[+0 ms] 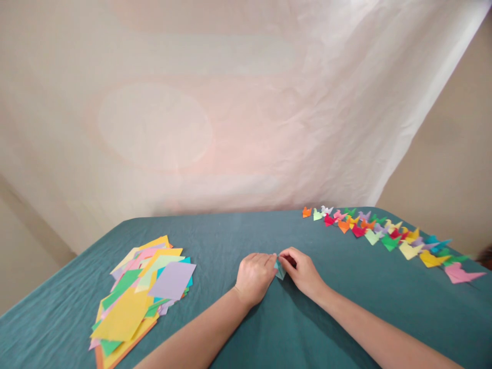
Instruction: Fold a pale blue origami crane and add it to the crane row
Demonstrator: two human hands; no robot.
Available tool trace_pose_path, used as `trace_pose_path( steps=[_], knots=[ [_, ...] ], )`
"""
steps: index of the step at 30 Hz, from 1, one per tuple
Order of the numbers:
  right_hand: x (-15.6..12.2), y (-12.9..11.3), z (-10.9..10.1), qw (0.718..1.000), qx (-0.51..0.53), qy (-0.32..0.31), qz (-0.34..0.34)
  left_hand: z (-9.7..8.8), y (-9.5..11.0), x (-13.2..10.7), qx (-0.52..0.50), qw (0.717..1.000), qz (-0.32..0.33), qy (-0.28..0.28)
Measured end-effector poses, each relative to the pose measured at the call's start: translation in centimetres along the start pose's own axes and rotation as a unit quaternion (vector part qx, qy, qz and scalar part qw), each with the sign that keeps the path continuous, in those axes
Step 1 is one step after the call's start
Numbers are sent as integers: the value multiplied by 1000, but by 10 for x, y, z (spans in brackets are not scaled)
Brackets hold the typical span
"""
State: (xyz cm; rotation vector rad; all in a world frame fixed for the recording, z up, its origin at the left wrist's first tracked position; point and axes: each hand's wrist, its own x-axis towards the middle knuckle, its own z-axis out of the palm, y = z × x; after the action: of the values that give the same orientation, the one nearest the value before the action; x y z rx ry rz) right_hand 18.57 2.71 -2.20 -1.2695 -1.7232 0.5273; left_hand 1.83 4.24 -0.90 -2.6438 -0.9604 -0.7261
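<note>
- Both hands are meeting over a small teal folded paper [280,270] that is lying on the table [346,307], near the middle of its teal cloth.
- The left hand [254,277] is resting knuckles-up just left of the paper, its fingers curled narrow and touching the paper's left edge.
- The right hand [303,271] is sitting just right of the paper, its fingers pinching close on the upper point.
- The paper is looking thin, light and easily creased; in my judgement it is going to crumple under a hard squeeze and slide on the cloth, so it is best gripped lightly at a folded edge or corner while the other hand is pinning it flat.
- Well to the left of the paper, a loose stack of coloured paper squares [142,292] is lying fanned out.
- Well to the right of the paper and farther back, a row of small folded paper figures [384,233] is standing in many colours.
- Behind the table, a pale sheet [230,102] is hanging as a backdrop.
</note>
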Motion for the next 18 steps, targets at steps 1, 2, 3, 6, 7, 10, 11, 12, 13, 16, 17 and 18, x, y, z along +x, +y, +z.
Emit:
trace_pose_path(
  steps=[1, 2, 3, 6, 7, 10, 11, 12, 13, 16, 17, 18],
  knots=[
    [0, 0, 0, 1000, 1, -1, 0, 1, 0, 0, -2, 1000, -2, -2],
    [0, 0, 0, 1000, 3, -3, 0, 1, -1, 0, -3, 1000, -4, -3],
    [-1, 0, 0, 1000, 4, -4, 0, 1, -1, -1, -4, 1000, -4, -4],
    [-1, 1, 0, 1000, 4, -7, 0, 2, -1, -1, -2, 1000, -3, -2],
    [-1, 1, 1, 1000, 2, -7, -1, 1, -1, 0, -1, 1000, -2, -2],
    [-1, 1, 1, 1000, -1, -3, -2, 1, -1, 0, -1, 1000, 2, -3],
    [-1, 0, 1, 1000, 0, -2, -3, 1, -1, 0, -1, 1000, 4, -3],
    [0, 0, 1, 1000, 1, -2, -3, 0, 0, 0, -1, 1000, 7, -3],
    [0, 0, 1, 1000, 2, -1, -4, 0, 0, 0, -2, 1000, 9, -2],
    [0, 0, 2, 1000, 5, 2, -9, -1, 0, 1, -4, 1000, 11, -1],
    [0, 0, 2, 1000, 6, 3, -10, -2, 0, 1, -6, 1000, 10, 0],
    [0, 1, 2, 1000, 6, 5, -11, -2, 0, 0, -8, 1000, 10, 0]
  ],
)
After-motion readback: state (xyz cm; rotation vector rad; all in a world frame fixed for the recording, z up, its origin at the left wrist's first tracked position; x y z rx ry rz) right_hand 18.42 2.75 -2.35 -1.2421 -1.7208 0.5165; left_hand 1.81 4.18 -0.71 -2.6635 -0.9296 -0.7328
